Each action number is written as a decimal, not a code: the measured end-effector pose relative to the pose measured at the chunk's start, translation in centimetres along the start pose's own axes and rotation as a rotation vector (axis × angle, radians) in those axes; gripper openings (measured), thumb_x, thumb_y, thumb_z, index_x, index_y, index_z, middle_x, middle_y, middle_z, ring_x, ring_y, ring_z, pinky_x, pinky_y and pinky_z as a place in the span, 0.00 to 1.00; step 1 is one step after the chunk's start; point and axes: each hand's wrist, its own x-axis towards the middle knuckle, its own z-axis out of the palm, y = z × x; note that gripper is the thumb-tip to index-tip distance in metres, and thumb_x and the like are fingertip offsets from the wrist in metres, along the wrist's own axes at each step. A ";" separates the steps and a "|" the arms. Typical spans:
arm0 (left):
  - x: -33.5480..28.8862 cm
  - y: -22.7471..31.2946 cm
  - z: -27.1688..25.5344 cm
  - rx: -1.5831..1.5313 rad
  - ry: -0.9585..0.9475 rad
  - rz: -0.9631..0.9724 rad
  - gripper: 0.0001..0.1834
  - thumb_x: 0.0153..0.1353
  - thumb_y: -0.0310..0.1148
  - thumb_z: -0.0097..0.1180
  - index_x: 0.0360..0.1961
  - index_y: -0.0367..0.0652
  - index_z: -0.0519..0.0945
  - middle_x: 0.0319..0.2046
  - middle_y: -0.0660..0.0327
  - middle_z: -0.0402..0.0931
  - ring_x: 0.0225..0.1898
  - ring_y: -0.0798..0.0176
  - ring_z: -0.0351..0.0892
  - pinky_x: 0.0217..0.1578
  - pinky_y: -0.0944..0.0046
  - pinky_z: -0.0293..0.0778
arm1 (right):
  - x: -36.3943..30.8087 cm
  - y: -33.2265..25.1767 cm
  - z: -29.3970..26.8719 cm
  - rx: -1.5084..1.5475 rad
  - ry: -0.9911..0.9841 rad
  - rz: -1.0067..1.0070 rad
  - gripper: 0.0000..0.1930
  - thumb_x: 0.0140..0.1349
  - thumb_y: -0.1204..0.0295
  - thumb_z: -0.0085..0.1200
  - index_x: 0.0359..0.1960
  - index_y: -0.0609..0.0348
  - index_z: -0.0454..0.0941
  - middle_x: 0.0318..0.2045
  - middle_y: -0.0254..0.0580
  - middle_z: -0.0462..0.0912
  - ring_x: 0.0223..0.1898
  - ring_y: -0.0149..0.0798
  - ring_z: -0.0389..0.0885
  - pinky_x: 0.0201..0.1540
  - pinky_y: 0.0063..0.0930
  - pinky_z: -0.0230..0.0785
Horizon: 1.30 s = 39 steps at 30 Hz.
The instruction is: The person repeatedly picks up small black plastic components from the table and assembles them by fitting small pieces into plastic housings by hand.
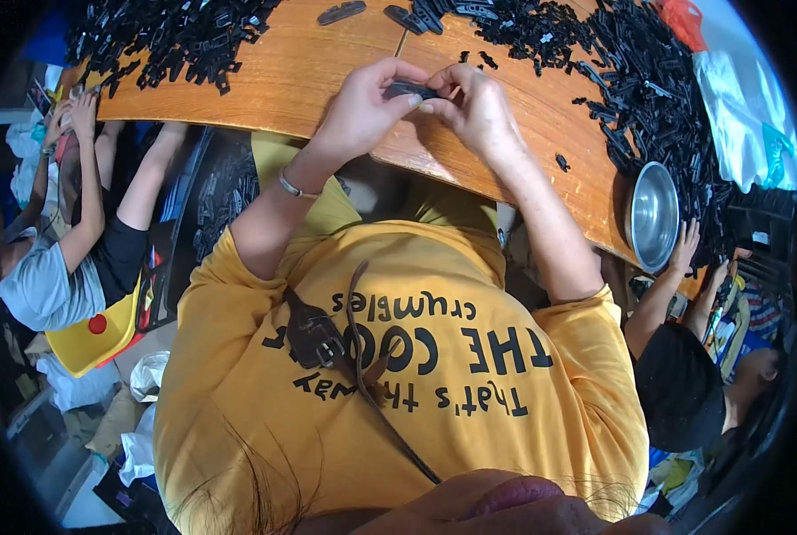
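Observation:
Over the wooden table (282, 62), near its front edge, both my hands come together on one small black elongated part (407, 90). My left hand (363, 109) grips its left end between thumb and fingers. With a pinch of thumb and forefinger, my right hand (483, 107) closes on its right end. Fingers cover much of the part, so its exact kind cannot be made out. Beyond my hands lie several longer black slotted pieces (421, 16), and a few tiny black bits (487, 60) rest just past my right hand.
Heaps of black parts cover the far left (171, 40) and the right (644, 89). A metal bowl (654, 217) stands at the right edge, near another person's hand (685, 248). Clear plastic bags (744, 116) lie far right. At left, another person's hands (75, 114) are at the table.

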 end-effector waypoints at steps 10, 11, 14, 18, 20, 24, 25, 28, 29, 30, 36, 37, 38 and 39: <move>-3.9 1.9 -3.5 0.072 0.054 -0.045 0.21 0.66 0.17 0.57 0.61 0.32 0.75 0.49 0.59 0.82 0.50 0.71 0.80 0.56 0.69 0.76 | 1.0 -1.2 5.1 0.119 -0.098 -0.093 0.17 0.53 0.62 0.76 0.31 0.63 0.82 0.28 0.52 0.82 0.33 0.52 0.83 0.35 0.44 0.73; -4.3 1.9 -4.1 0.073 0.054 -0.046 0.21 0.66 0.17 0.57 0.61 0.32 0.75 0.49 0.59 0.82 0.50 0.71 0.80 0.56 0.69 0.76 | 0.8 -1.6 5.4 0.088 -0.074 -0.138 0.17 0.54 0.63 0.76 0.30 0.64 0.82 0.28 0.52 0.82 0.32 0.51 0.83 0.35 0.44 0.73; -6.1 2.4 -6.6 0.061 0.069 -0.162 0.24 0.65 0.17 0.58 0.63 0.35 0.75 0.50 0.59 0.82 0.51 0.70 0.80 0.56 0.69 0.76 | 0.5 -1.3 5.8 0.237 -0.184 -0.142 0.15 0.60 0.64 0.71 0.39 0.62 0.81 0.31 0.43 0.85 0.34 0.40 0.84 0.39 0.36 0.77; -12.9 5.4 -14.5 0.437 0.163 -0.235 0.17 0.65 0.19 0.62 0.55 0.37 0.80 0.47 0.65 0.82 0.49 0.71 0.80 0.53 0.71 0.74 | 1.7 3.4 2.4 0.193 -0.055 -0.062 0.15 0.65 0.64 0.68 0.47 0.59 0.82 0.35 0.39 0.87 0.36 0.32 0.85 0.42 0.30 0.79; -16.2 6.4 -17.9 0.674 0.135 -0.401 0.13 0.62 0.19 0.64 0.48 0.34 0.82 0.47 0.59 0.82 0.49 0.67 0.82 0.53 0.66 0.77 | 1.9 3.9 -1.4 -0.141 0.152 0.109 0.16 0.62 0.57 0.70 0.37 0.57 0.85 0.29 0.47 0.89 0.31 0.42 0.88 0.38 0.36 0.81; -15.5 3.9 -18.1 0.910 0.192 -0.214 0.10 0.61 0.20 0.66 0.44 0.35 0.84 0.45 0.57 0.83 0.48 0.63 0.83 0.50 0.65 0.79 | 3.4 5.7 -2.6 -0.423 0.193 0.211 0.17 0.62 0.55 0.69 0.36 0.58 0.85 0.30 0.52 0.88 0.34 0.52 0.88 0.39 0.45 0.79; -13.4 4.0 -16.5 0.803 0.242 -0.142 0.11 0.61 0.20 0.66 0.45 0.35 0.84 0.43 0.57 0.84 0.47 0.62 0.85 0.49 0.64 0.80 | 3.6 5.6 -2.4 -0.504 0.181 0.230 0.17 0.62 0.56 0.69 0.36 0.58 0.85 0.32 0.53 0.88 0.37 0.54 0.88 0.41 0.46 0.79; -4.9 4.2 -11.7 1.004 0.202 0.021 0.10 0.63 0.30 0.64 0.45 0.40 0.84 0.39 0.53 0.84 0.42 0.51 0.85 0.46 0.57 0.80 | 4.1 5.5 -2.3 -0.469 0.108 0.265 0.15 0.61 0.58 0.69 0.37 0.57 0.86 0.36 0.56 0.88 0.42 0.57 0.87 0.46 0.49 0.78; -1.9 3.7 -10.5 1.105 0.163 0.172 0.11 0.63 0.31 0.63 0.45 0.41 0.84 0.41 0.52 0.83 0.45 0.47 0.82 0.49 0.51 0.78 | 4.0 5.0 -2.6 -0.430 0.052 0.265 0.14 0.61 0.59 0.69 0.38 0.57 0.86 0.36 0.56 0.88 0.43 0.58 0.87 0.46 0.49 0.78; 0.8 2.8 -9.6 1.128 0.167 0.287 0.11 0.63 0.32 0.63 0.46 0.42 0.84 0.42 0.53 0.83 0.48 0.47 0.81 0.51 0.50 0.77 | 4.3 4.1 -2.5 -0.454 0.001 0.278 0.12 0.61 0.63 0.67 0.39 0.58 0.86 0.36 0.53 0.89 0.42 0.56 0.88 0.48 0.45 0.78; 12.5 -1.9 -6.7 1.368 0.114 0.419 0.13 0.61 0.31 0.66 0.47 0.45 0.84 0.43 0.54 0.80 0.54 0.50 0.77 0.51 0.49 0.77 | 3.5 5.0 -0.9 -0.457 0.034 0.136 0.10 0.56 0.69 0.65 0.39 0.57 0.85 0.38 0.57 0.87 0.43 0.58 0.87 0.48 0.49 0.79; 12.7 -2.1 -6.7 1.368 0.114 0.423 0.13 0.61 0.31 0.66 0.47 0.45 0.84 0.43 0.54 0.80 0.54 0.50 0.77 0.51 0.49 0.77 | 3.2 5.1 -1.0 -0.422 0.029 0.113 0.11 0.56 0.69 0.65 0.39 0.58 0.84 0.37 0.57 0.87 0.42 0.59 0.86 0.48 0.48 0.79; 12.7 -2.2 -6.8 1.353 0.116 0.404 0.13 0.60 0.31 0.67 0.46 0.44 0.83 0.42 0.54 0.80 0.52 0.49 0.78 0.50 0.48 0.77 | 2.9 5.1 -1.0 -0.426 0.026 0.115 0.11 0.56 0.69 0.66 0.38 0.60 0.83 0.35 0.57 0.87 0.41 0.60 0.86 0.47 0.48 0.79; 12.6 -2.2 -6.6 1.335 0.110 0.385 0.12 0.60 0.31 0.68 0.45 0.44 0.83 0.41 0.53 0.80 0.50 0.48 0.79 0.49 0.48 0.77 | 2.5 4.9 -1.1 -0.423 0.027 0.121 0.11 0.56 0.69 0.66 0.38 0.60 0.83 0.35 0.57 0.87 0.41 0.60 0.86 0.47 0.48 0.79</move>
